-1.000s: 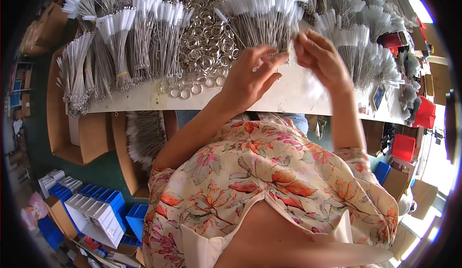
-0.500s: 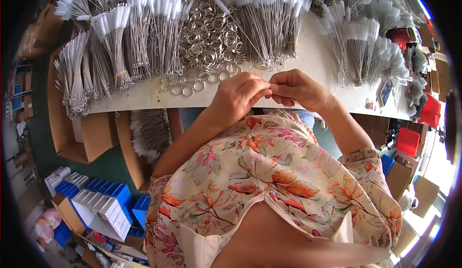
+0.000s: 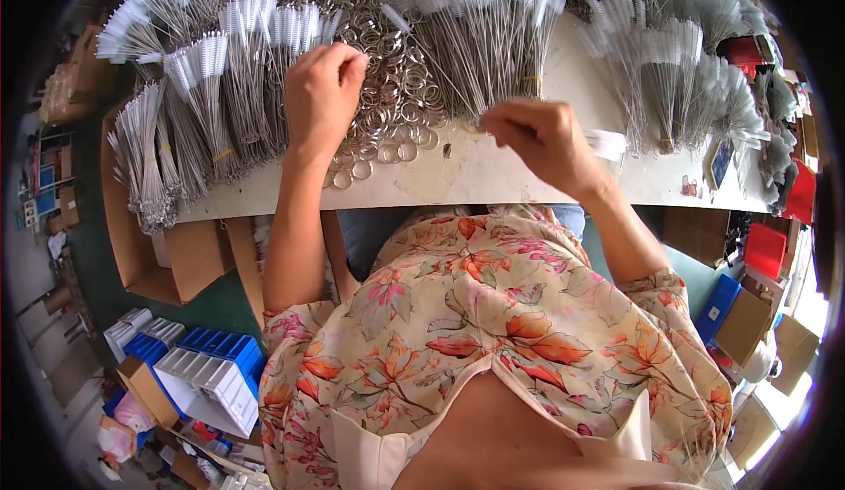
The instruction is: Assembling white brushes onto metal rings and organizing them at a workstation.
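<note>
Head view: left hand (image 3: 323, 98) curled narrow by rings (image 3: 393, 76), right hand (image 3: 546, 142) pinched near brushes (image 3: 480, 46); I cannot tell their contents. Best pick singly.

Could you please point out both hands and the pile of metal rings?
Left hand (image 3: 320, 94), head view: back of the hand.
Right hand (image 3: 547, 141), head view: back of the hand.
Pile of metal rings (image 3: 398, 85), head view: middle of pile.

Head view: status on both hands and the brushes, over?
Left hand: fingers curled, at rings' left edge, grip unclear. Right hand: by middle brushes' wire ends, grip unclear. White piece beside right hand. No obstruction evident.
</note>
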